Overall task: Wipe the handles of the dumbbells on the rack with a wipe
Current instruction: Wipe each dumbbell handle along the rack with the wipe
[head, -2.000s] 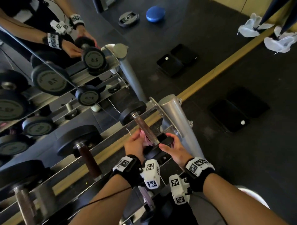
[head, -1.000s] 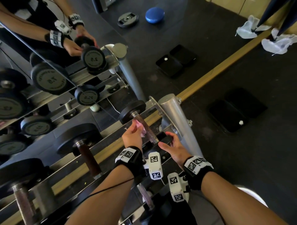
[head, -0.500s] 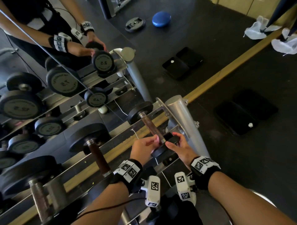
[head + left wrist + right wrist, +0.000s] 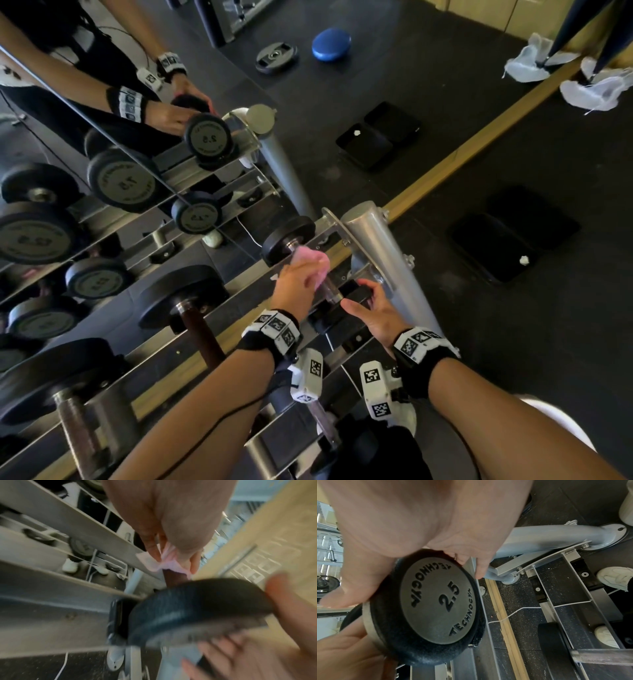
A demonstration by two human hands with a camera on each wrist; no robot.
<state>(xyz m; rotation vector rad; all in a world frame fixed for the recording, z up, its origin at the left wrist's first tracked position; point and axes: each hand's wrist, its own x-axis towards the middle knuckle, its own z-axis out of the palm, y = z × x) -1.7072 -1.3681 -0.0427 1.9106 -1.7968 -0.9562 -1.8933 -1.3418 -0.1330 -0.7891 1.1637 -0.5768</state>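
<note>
A small black 2.5 dumbbell [image 4: 288,240] lies at the right end of the rack's top rail [image 4: 239,291]. My left hand [image 4: 308,274] grips a pink wipe [image 4: 312,261] wrapped round its handle [image 4: 330,291], close to the far head. In the left wrist view the wipe [image 4: 164,562] bunches under my left hand [image 4: 171,561], above the bare handle [image 4: 175,578] and the near head [image 4: 197,608]. My right hand [image 4: 359,294] grips the near head [image 4: 354,291] by its rim. The right wrist view shows the head's "2.5" face [image 4: 440,601] inside my right hand [image 4: 406,586].
Larger dumbbells [image 4: 185,301] [image 4: 65,387] lie to the left on the same rail, and another handle [image 4: 322,418] sits on the tier below. A mirror [image 4: 120,154] backs the rack. The grey rack post [image 4: 376,240] stands right of my hands. Black trays [image 4: 496,246] lie on the floor.
My left hand slid the wipe up the handle from the near end to the far head. My right hand kept its hold on the near head.
</note>
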